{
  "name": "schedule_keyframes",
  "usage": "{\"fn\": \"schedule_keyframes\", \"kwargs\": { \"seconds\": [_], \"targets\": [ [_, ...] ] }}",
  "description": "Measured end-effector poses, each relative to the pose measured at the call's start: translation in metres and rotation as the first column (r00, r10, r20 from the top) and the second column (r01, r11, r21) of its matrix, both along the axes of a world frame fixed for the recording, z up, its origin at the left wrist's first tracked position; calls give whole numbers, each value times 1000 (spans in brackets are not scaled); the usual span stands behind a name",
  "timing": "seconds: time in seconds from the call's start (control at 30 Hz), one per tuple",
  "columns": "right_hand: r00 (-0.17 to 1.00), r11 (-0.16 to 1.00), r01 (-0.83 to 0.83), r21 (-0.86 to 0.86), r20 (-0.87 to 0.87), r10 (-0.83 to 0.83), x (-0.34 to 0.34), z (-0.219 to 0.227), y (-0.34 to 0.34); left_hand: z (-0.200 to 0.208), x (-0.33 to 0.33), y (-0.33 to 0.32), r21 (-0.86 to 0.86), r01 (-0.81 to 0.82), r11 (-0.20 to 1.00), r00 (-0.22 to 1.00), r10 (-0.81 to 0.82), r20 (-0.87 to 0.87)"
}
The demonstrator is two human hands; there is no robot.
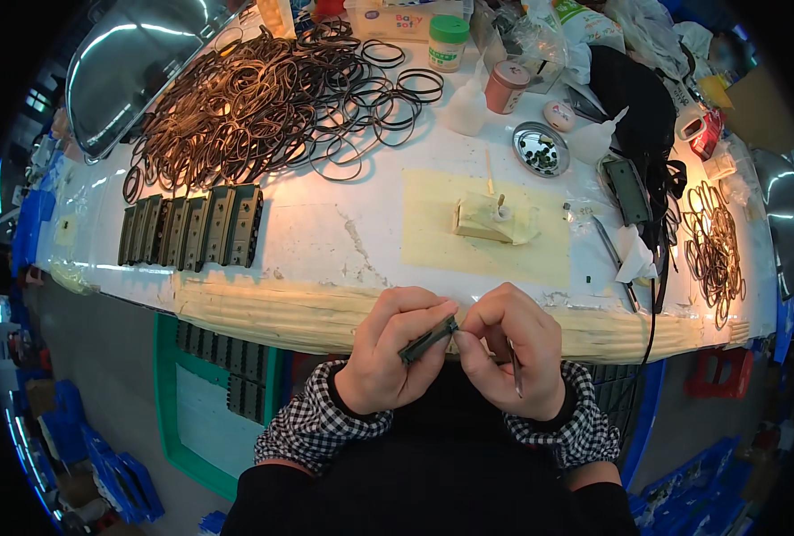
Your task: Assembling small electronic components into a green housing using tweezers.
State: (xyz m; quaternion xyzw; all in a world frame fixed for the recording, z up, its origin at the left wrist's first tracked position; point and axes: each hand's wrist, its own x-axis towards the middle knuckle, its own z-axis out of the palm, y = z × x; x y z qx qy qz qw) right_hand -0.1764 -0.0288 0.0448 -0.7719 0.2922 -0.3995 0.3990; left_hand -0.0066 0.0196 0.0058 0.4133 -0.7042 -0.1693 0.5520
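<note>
Close to the padded front edge of the table, my left hand is closed around a small dark green rectangular part, held at a slant. My right hand pinches at that part's upper right end with thumb and forefinger. A thin pointed metal tool is also tucked in the right fingers, its tip pointing down; its upper portion is hidden. Whether a tiny piece sits between the right fingertips cannot be made out. Beyond the hands, a block wrapped in cream tape rests on a yellow sheet.
Dark green parts stand in a row at left, before a heap of dark rubber-like loops. A metal dish holds small dark bits. More loops and a black cable lie right. Below is a teal tray.
</note>
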Motion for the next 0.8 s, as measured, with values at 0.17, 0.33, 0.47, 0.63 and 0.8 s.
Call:
{"fn": "schedule_keyframes", "kwargs": {
  "seconds": [0.17, 0.33, 0.47, 0.63, 0.8],
  "targets": [
    [1000, 1000, 9, -1, 3, -9, 1, 6, 1, -2, 5, -1, 97, 146, 985, 974, -126, -187],
    [998, 998, -12, 62, 64, 8, 1, 8, 4, 6, 3, 5, 204, 322, 925, 864, -198, -464],
    [997, 998, -31, 60, 73, 26, 1, 6, 6, 2, -1, 6, 234, 413, 880, 726, -163, -669],
    [997, 998, -31, 57, 72, 27, 3, 5, 9, 0, -4, 5, 298, 525, 797, 525, -28, -851],
    [997, 999, -28, 39, 78, 25, 1, 4, 5, -8, -8, -4, 136, 725, 675, 149, 40, -988]
  ]
}}
